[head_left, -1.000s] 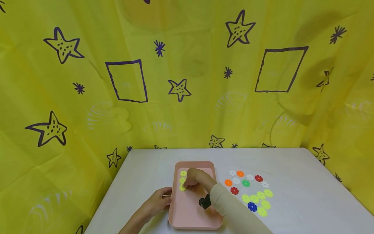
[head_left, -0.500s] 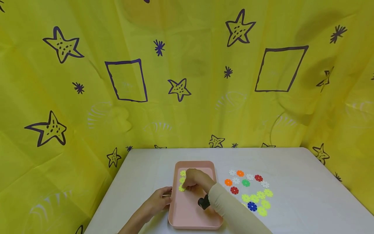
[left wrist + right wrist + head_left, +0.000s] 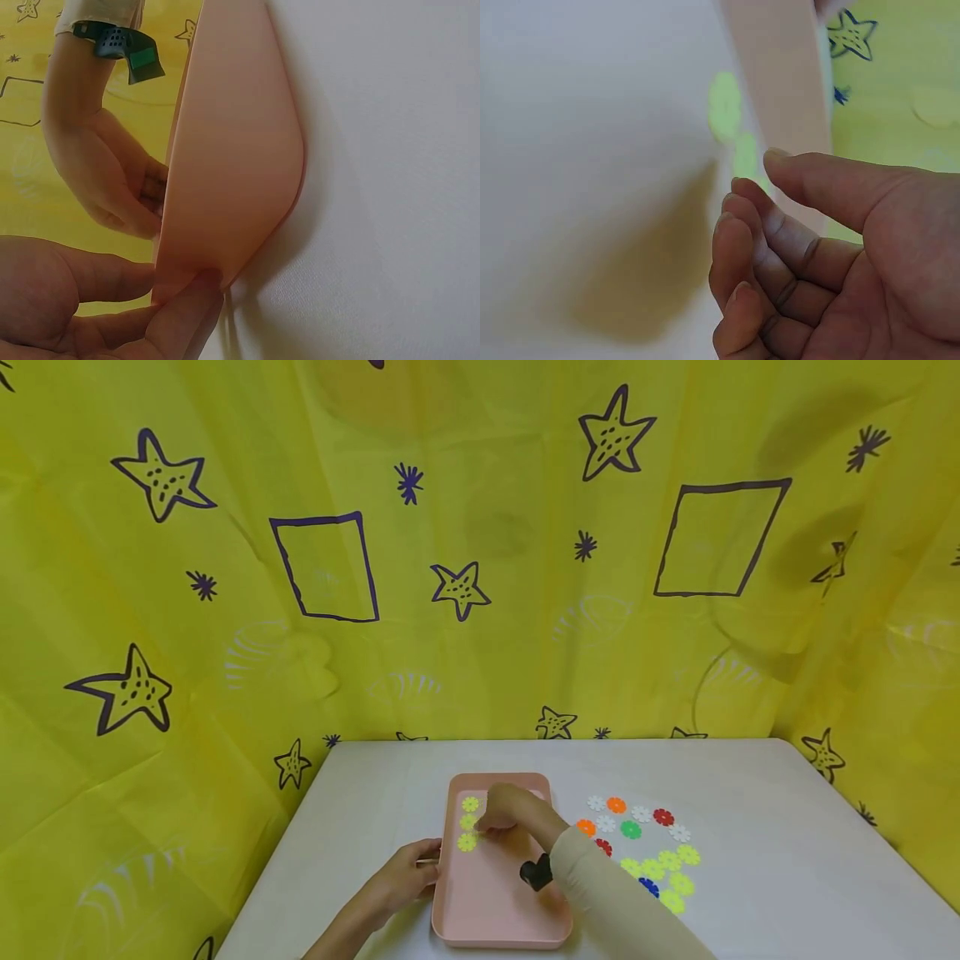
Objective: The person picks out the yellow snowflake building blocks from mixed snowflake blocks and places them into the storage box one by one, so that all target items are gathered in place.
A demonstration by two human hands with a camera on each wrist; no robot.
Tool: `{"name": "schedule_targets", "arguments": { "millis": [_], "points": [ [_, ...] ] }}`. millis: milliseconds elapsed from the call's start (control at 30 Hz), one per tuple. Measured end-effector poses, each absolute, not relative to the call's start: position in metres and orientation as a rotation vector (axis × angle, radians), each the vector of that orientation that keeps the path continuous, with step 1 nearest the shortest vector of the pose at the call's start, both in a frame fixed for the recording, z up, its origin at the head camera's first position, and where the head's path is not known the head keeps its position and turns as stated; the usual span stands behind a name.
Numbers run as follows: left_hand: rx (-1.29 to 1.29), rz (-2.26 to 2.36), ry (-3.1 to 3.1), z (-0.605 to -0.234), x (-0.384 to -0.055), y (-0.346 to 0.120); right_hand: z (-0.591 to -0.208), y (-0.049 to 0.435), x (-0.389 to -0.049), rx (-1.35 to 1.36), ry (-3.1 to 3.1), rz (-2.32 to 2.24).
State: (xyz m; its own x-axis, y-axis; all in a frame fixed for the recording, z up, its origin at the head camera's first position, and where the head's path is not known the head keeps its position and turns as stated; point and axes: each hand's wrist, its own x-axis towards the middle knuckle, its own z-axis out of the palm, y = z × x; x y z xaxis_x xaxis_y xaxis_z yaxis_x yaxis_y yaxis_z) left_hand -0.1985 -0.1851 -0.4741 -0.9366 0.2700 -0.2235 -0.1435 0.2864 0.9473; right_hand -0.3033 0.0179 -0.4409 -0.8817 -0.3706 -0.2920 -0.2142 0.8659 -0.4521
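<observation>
Three yellow flowers [image 3: 468, 822] lie flat in a row inside the pink tray [image 3: 498, 914], along its left wall and toward the far end. The right hand [image 3: 512, 807] is over the tray, just to the right of that row. Its fingertips are close beside the middle flower and the nearest one. I can't tell if they touch. The thumb and the first finger are a little bit apart, the other fingers bend softly, and I see nothing held between them. A black band [image 3: 536, 872] is on that wrist, just below the sleeve [image 3: 592, 881].

The left hand [image 3: 405, 874] is outside the tray, on its left. Its thumb and fingers are spread a bit, and the tips touch the tray's side. The yellow row is just past that wall, a bit farther away than this hand.

More flowers lie on the white desk [image 3: 382, 777], to the right of the tray: white, orange, red, green [image 3: 631, 830], blue and yellow. The right arm partly hides the blue one [image 3: 649, 887].
</observation>
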Motion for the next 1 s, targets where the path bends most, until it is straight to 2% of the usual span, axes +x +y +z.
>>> {"name": "schedule_targets", "arguments": {
  "millis": [233, 467, 733, 1000],
  "points": [
    [0.098, 1.674, 2.235, -0.476, -0.200, -0.184, -0.420, 0.065, -0.311, -0.520, 2.686, -0.620],
    [0.091, 1.656, 2.254, -0.476, -0.200, -0.182, -0.410, 0.131, -0.308, -0.469, 2.701, -0.672],
    [0.099, 1.663, 2.247, -0.476, -0.199, -0.184, -0.419, 0.202, -0.291, -0.401, 2.723, -0.709],
    [0.117, 1.669, 2.241, -0.476, -0.200, -0.185, -0.432, 0.252, -0.273, -0.300, 2.742, -0.726]
  ]
}}
